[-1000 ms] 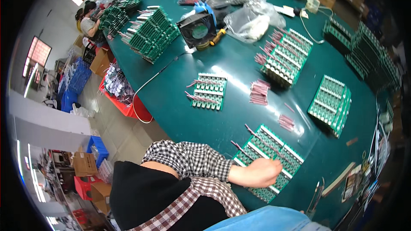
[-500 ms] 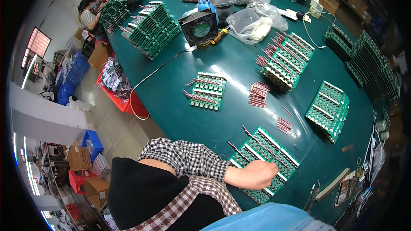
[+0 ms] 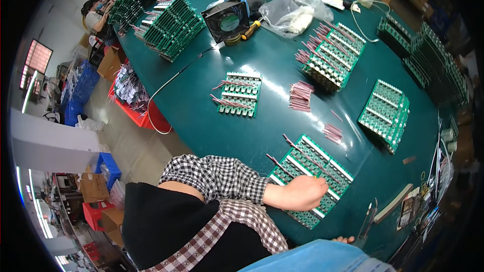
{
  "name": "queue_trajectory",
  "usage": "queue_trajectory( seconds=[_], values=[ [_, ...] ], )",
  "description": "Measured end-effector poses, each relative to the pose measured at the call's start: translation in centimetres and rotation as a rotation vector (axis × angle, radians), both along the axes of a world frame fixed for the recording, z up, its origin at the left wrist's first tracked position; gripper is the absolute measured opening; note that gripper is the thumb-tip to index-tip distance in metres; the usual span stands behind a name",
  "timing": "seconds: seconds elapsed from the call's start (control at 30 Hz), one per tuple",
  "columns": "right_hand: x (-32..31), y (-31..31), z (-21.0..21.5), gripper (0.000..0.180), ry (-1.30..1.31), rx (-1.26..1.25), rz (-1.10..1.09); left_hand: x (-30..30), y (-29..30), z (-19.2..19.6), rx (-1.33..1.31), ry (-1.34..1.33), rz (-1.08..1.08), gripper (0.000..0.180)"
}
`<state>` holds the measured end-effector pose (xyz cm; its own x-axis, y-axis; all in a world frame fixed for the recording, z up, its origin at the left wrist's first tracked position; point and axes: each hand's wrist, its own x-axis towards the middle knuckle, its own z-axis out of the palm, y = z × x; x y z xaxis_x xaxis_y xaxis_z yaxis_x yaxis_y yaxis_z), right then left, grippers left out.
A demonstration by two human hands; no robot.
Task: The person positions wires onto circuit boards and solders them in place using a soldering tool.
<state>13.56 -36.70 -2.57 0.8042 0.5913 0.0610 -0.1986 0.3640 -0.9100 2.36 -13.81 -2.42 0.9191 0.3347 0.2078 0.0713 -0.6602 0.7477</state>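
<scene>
My left hand (image 3: pixel 301 192) lies with curled fingers on a green circuit board panel (image 3: pixel 322 163) near the table's front edge. Its checked sleeve (image 3: pixel 217 176) comes in from the left. Thin pink-wired parts (image 3: pixel 302 152) stick up from that panel beside the hand. What the fingers hold is hidden. Of my right hand (image 3: pixel 345 240) only fingertips show, at the table edge behind a blue cloth (image 3: pixel 312 257).
The dark green table (image 3: pixel 262 131) carries a smaller wired panel (image 3: pixel 239 94), loose pink part bundles (image 3: pixel 301 95), board stacks (image 3: pixel 387 113) (image 3: pixel 333 55) (image 3: pixel 171 25), a black fan (image 3: pixel 227 19) and plastic bags (image 3: pixel 290 12). A red crate (image 3: pixel 133 108) stands on the floor; another person (image 3: pixel 96 12) works far left.
My left hand stays on the same panel, shifting only slightly. The view has tilted a little, so the table sits lower in the picture.
</scene>
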Motion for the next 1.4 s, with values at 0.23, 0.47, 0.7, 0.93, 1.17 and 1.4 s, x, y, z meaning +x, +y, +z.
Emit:
queue_trajectory(
  seconds=[0.23, 0.47, 0.7, 0.93, 1.17, 1.4],
  values=[
    [-2.2, 0.8, 0.7, 0.036, 0.542, -0.121, -0.339, 0.4, 0.8, -0.7, 0.009, 0.302, 0.064, 0.013],
    [-5.2, -0.9, 2.2, 0.038, 0.345, -0.119, -0.258, 1.4, 1.5, -0.7, 0.050, 0.104, -0.036, 0.008],
    [-7.5, -1.4, 4.1, 0.045, 0.203, -0.396, -0.240, 0.7, 1.1, -1.0, 0.068, 0.043, -0.003, 0.008],
    [-8.1, -0.9, 4.9, 0.048, 0.103, -0.563, -0.263, 0.7, 1.2, -1.0, 0.064, 0.040, -0.003, 0.010],
    [-8.7, -0.1, 5.4, 0.034, 0.091, -0.540, -0.237, 0.8, 1.0, -1.3, 0.072, 0.017, 0.033, 0.012],
    [-9.0, 0.2, 5.5, 0.030, 0.047, -0.598, -0.225, 0.9, 0.9, -1.5, 0.073, -0.011, 0.042, 0.013]
  ],
)
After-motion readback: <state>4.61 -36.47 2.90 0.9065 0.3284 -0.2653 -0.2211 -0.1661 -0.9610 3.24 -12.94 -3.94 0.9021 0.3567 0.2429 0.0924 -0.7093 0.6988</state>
